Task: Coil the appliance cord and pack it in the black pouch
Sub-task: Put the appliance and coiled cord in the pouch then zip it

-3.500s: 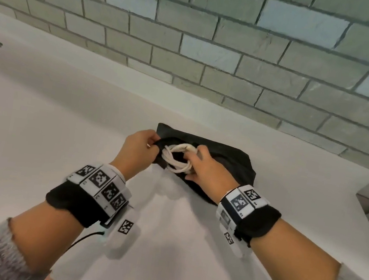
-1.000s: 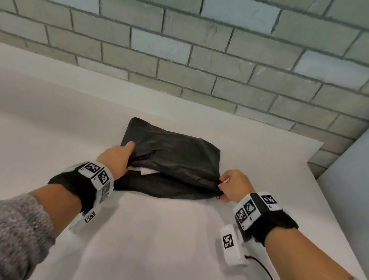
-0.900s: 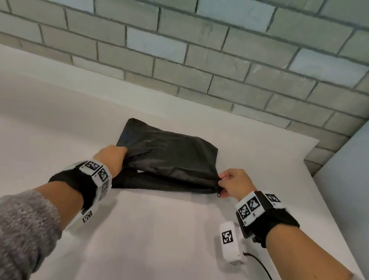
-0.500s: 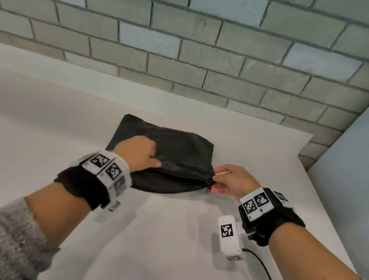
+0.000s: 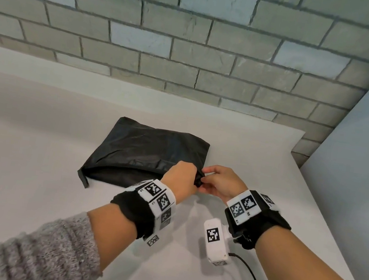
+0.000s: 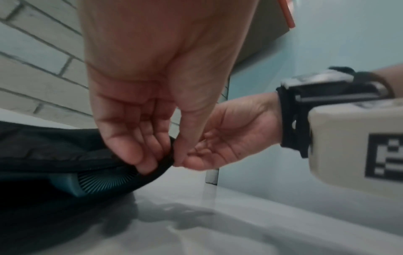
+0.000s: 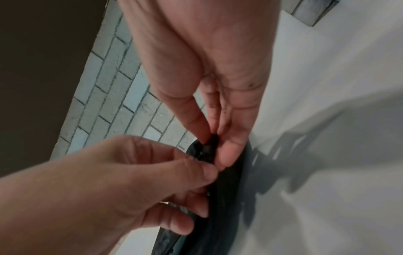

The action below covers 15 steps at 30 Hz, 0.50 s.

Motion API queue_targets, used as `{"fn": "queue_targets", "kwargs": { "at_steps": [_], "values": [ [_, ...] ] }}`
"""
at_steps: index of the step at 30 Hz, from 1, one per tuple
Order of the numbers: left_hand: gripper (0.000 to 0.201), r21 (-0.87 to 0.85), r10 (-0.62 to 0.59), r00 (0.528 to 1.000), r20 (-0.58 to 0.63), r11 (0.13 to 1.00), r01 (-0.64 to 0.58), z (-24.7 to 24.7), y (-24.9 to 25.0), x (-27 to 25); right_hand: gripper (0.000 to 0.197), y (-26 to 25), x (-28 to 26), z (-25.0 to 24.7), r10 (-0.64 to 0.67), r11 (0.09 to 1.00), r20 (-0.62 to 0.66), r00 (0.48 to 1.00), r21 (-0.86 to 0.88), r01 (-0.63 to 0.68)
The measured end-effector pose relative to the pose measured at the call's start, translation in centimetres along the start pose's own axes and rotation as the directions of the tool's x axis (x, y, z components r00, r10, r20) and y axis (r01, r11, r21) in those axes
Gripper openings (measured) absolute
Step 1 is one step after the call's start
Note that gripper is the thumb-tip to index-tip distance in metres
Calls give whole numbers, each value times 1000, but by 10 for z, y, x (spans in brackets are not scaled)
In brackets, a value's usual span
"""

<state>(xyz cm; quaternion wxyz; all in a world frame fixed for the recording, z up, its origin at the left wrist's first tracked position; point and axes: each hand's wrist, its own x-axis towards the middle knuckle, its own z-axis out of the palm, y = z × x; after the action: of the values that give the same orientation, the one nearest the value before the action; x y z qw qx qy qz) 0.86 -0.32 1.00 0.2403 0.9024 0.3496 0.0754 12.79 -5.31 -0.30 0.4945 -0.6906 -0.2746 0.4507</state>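
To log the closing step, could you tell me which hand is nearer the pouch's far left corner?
Left. The left hand grips the black pouch at its right end; the right hand pinches that end from farther right.

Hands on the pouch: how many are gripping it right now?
2. The left hand and the right hand both pinch the black pouch at its near right corner.
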Motion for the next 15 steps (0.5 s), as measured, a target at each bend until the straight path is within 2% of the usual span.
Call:
{"fn": "queue_targets", "kwargs": {
  "at_steps": [4, 8, 15],
  "values": [
    [17, -82, -39, 999, 23, 996, 41, 3, -9, 3, 25, 4, -1, -2, 1, 999, 1, 1000, -33, -1],
    [21, -75, -83, 993, 78, 993, 89, -5, -27, 1, 30, 5, 0, -1, 16, 1000, 36, 999, -4, -16],
    [22, -16, -351, 936, 41, 936, 352, -52, -110, -19, 41, 13, 0, -21, 69, 996, 69, 995, 51, -72]
  ]
}}
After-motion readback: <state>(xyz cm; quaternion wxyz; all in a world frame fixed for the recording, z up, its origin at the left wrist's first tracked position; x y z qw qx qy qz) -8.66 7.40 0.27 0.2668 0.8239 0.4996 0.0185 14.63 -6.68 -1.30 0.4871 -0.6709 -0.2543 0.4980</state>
